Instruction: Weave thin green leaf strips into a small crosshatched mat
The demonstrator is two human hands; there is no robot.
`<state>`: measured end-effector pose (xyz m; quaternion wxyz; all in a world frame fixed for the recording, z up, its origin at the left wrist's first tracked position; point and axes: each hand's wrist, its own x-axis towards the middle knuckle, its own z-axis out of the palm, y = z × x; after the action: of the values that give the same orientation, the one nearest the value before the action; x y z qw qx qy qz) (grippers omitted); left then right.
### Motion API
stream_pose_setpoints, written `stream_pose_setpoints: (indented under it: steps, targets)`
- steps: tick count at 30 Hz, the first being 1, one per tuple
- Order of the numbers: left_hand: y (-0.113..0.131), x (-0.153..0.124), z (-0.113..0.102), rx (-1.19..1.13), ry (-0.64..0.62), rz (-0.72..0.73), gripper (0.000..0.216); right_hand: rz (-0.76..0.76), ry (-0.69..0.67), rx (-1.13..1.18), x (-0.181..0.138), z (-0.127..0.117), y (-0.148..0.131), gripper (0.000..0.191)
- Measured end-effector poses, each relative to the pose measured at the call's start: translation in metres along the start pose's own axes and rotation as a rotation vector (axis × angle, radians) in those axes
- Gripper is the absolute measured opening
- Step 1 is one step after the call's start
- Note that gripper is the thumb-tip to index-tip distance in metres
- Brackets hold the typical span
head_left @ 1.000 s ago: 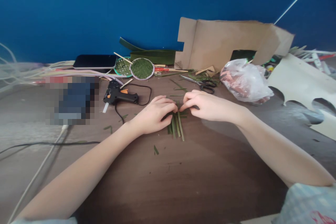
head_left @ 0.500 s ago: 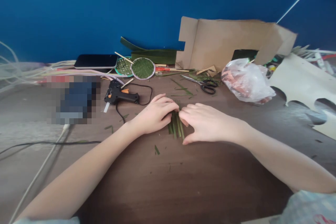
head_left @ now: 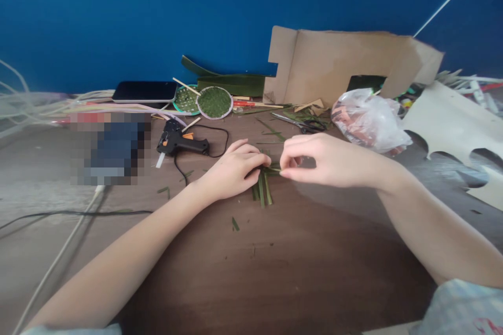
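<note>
Nearest, a pale checked sleeve (head_left: 463,306) sits at the lower right, and a loose leaf scrap (head_left: 234,224) lies on the brown worktop (head_left: 275,282). Beyond it, in the middle of the worktop, a small bundle of green strips (head_left: 262,191) lies flat, its near ends pointing toward the person and its far part mostly hidden by the left hand (head_left: 236,170). That hand has barely moved; its bent fingers rest over the bundle, though whether they grip or only press cannot be told. The right hand (head_left: 324,159) has changed most: half a second ago it was spread with its thumb by the near ends, and now it is lifted a little and drawn aside, thumb and forefinger pinched on a single strip (head_left: 275,169) that runs sideways to the left fingers. One lengthwise strip fewer shows at the bundle's right edge, so this one has probably been turned across the others, to be worked separately while the left hand steadies the rest. Farther back are a glue gun (head_left: 184,143), scissors (head_left: 301,124) and a white-rimmed green disc (head_left: 214,102).
</note>
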<state>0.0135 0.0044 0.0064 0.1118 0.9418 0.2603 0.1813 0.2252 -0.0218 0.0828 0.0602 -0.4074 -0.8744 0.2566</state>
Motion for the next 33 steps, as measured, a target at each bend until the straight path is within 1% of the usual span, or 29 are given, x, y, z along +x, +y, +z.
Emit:
stream_pose_setpoints:
  steps: [3, 6, 8, 10, 13, 16, 18, 20, 22, 26, 33]
  targets:
    - [0.001, 0.003, 0.004, 0.042, 0.048, -0.003, 0.017, -0.002, 0.116, 0.003, 0.002, 0.001, 0.001, 0.02]
    - [0.003, 0.006, 0.008, 0.079, 0.087, -0.003, 0.014, -0.032, 0.164, -0.013, 0.005, 0.004, 0.001, 0.021]
    - [0.005, 0.009, 0.009, 0.111, 0.103, -0.012, 0.014, -0.039, 0.202, -0.028, 0.007, 0.005, 0.001, 0.021]
    - [0.007, 0.011, 0.01, 0.148, 0.113, -0.03, 0.016, -0.043, 0.212, -0.023, 0.007, 0.004, 0.001, 0.021]
    - [0.01, 0.013, 0.009, 0.175, 0.113, -0.061, 0.019, -0.02, 0.182, 0.045, 0.006, 0.0, 0.004, 0.024]
    - [0.01, 0.014, 0.008, 0.157, 0.113, -0.085, 0.019, 0.089, 0.151, 0.107, 0.006, -0.001, 0.011, 0.028]
    - [0.009, 0.014, 0.008, 0.152, 0.116, -0.092, 0.019, 0.169, 0.11, 0.092, 0.006, 0.001, 0.018, 0.023]
    - [0.008, 0.014, 0.008, 0.151, 0.121, -0.095, 0.02, 0.186, 0.02, 0.066, 0.008, 0.005, 0.024, 0.015]
    - [0.007, 0.014, 0.008, 0.147, 0.124, -0.098, 0.021, 0.198, -0.037, 0.031, 0.011, 0.011, 0.029, 0.012]
    - [0.006, 0.013, 0.009, 0.128, 0.125, -0.109, 0.02, 0.19, -0.043, -0.021, 0.017, 0.02, 0.034, 0.014]
    - [0.007, 0.013, 0.009, 0.117, 0.129, -0.128, 0.021, 0.195, -0.032, -0.009, 0.02, 0.027, 0.037, 0.016]
